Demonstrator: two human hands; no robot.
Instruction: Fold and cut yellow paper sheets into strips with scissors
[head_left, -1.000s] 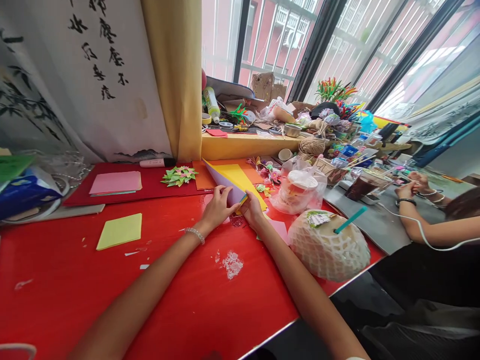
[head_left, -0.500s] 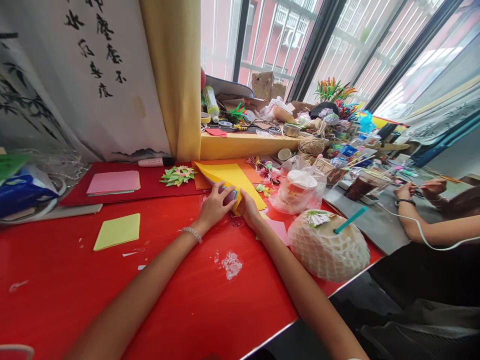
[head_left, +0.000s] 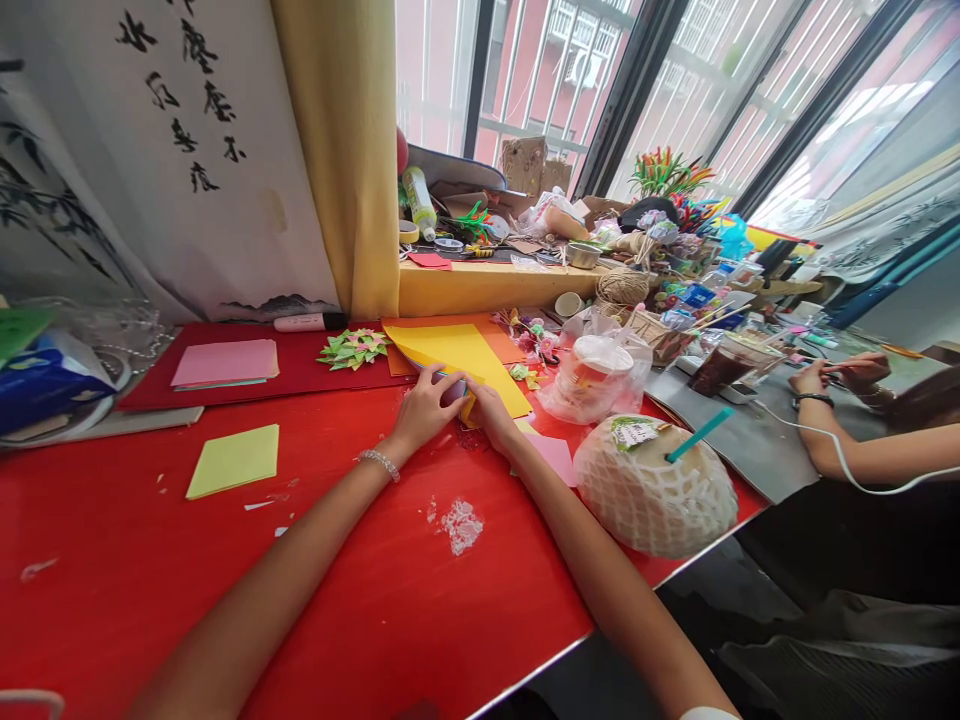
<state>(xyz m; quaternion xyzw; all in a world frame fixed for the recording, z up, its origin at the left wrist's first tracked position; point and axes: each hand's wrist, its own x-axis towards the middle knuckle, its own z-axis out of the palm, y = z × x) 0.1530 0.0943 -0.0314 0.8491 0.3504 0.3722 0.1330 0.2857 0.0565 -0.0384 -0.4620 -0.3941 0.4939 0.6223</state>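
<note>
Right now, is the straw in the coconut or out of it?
In: the straw slants up from the top of the coconut, and its lower end is out of sight inside.

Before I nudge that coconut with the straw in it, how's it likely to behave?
The coconut looks firm and probably heavy, being a bulky whole fruit. Its rounded sides suggest it could rock or roll if pushed hard, though the netting may add grip. The teal straw sticking out might catch.

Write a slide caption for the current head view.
Two hands grip yellow paper over a red table, near a netted coconut with a teal straw.
</note>
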